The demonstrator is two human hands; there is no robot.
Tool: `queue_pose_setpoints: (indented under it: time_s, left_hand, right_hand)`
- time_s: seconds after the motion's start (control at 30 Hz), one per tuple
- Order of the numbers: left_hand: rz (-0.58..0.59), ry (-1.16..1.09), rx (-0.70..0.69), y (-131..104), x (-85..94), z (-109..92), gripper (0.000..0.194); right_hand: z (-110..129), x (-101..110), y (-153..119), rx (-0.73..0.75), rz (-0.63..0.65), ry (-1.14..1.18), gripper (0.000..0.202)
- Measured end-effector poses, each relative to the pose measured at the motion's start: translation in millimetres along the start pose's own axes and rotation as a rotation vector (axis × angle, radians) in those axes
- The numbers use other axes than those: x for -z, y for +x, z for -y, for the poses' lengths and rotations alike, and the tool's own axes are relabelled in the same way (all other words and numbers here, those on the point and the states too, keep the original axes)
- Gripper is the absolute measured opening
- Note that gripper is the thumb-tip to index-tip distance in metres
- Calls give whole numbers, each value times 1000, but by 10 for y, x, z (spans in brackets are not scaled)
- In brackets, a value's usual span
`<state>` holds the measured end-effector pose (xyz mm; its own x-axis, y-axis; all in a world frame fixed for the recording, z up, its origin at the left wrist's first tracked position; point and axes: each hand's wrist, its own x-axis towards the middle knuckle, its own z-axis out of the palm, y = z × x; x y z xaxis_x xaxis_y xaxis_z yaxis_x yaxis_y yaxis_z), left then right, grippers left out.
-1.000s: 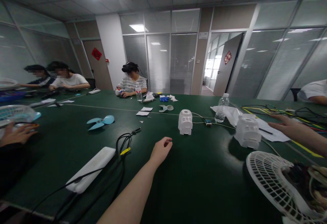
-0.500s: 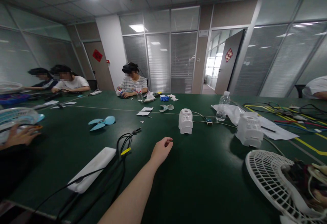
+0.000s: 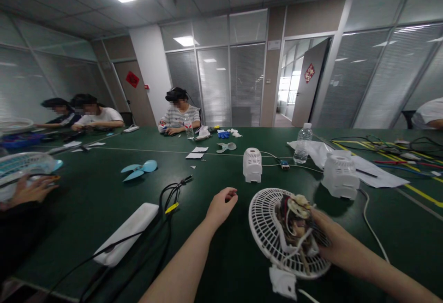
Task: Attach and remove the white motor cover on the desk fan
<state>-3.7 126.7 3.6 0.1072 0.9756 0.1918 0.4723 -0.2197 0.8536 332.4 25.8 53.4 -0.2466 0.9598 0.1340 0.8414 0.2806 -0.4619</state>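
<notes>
A firm hold on the bulky brown-and-cream motor unit point(image 3: 296, 213), clear of its loose wires, should stop the white round plastic fan grille point(image 3: 260, 220) tipping. The right hand point(image 3: 334, 238) is closed on the unit's outer side, fingertips hidden, the grille spreading leftward from it; the left hand point(image 3: 222, 206), beyond, curls loosely, holding nothing. Half a second earlier the grille lay farther from the left hand, with no right hand showing
</notes>
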Motion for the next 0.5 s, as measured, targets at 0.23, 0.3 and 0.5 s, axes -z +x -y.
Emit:
queue_pose_setpoints:
  time_s: [0.23, 0.3, 0.5]
  left_hand:
    - [-1, -12, -113, 18, 6, 27, 41]
    - [-6, -4, -136, 30, 12, 41, 40]
    - [-10, 6, -150, 53, 8, 61, 41]
  right_hand:
    - [545, -282, 487, 103, 15, -8, 70]
    - [561, -233, 631, 88, 8, 54, 63]
    - [468, -112, 1292, 78, -241, 136, 52]
